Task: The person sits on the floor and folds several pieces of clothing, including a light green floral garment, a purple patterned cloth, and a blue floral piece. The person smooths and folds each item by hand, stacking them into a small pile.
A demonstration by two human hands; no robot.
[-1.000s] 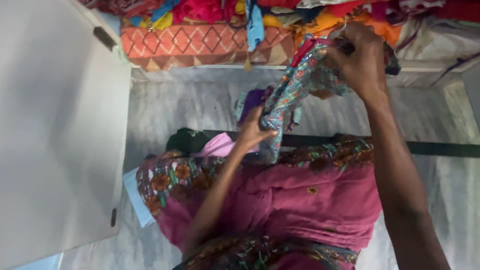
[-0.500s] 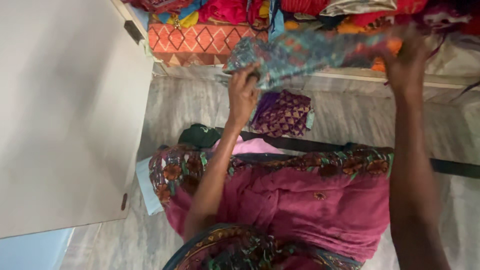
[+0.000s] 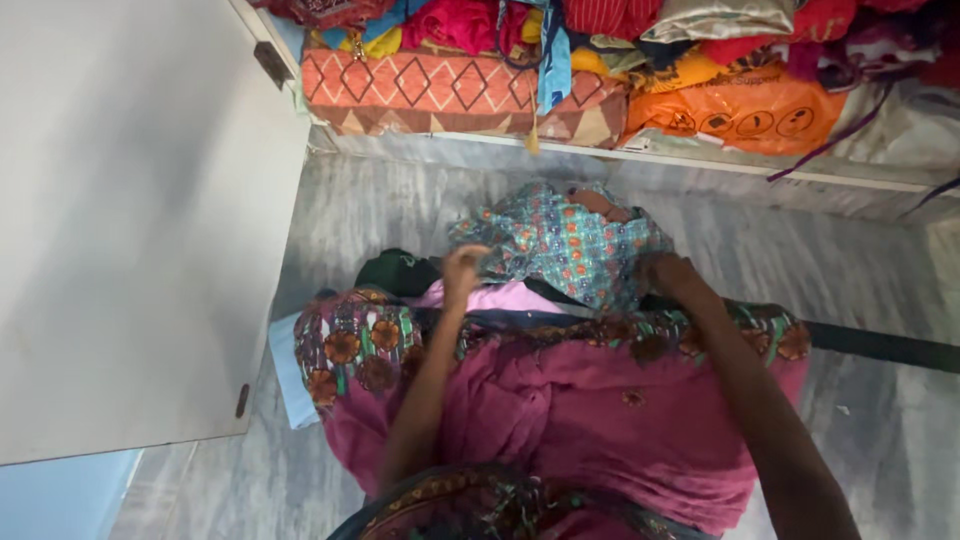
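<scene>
Both hands on teal patterned cloth, low over floor pile.

L hand fisted, pinching cloth's left edge; R hand closed on its right edge, fingers partly hidden. Cloth bunched btwn them, just above pink garment and dark green item. Magenta fabric w/ floral border nearer the body. White cupboard door at left; shelf of stacked textiles w/ orange bag beyond. Marble floor.

A grey marbled floor carries a heap of clothes near the person: a dark green cloth, a pale pink one and a light blue piece at left. Farther off, a shelf holds a patterned orange bundle and an orange plastic bag.
</scene>
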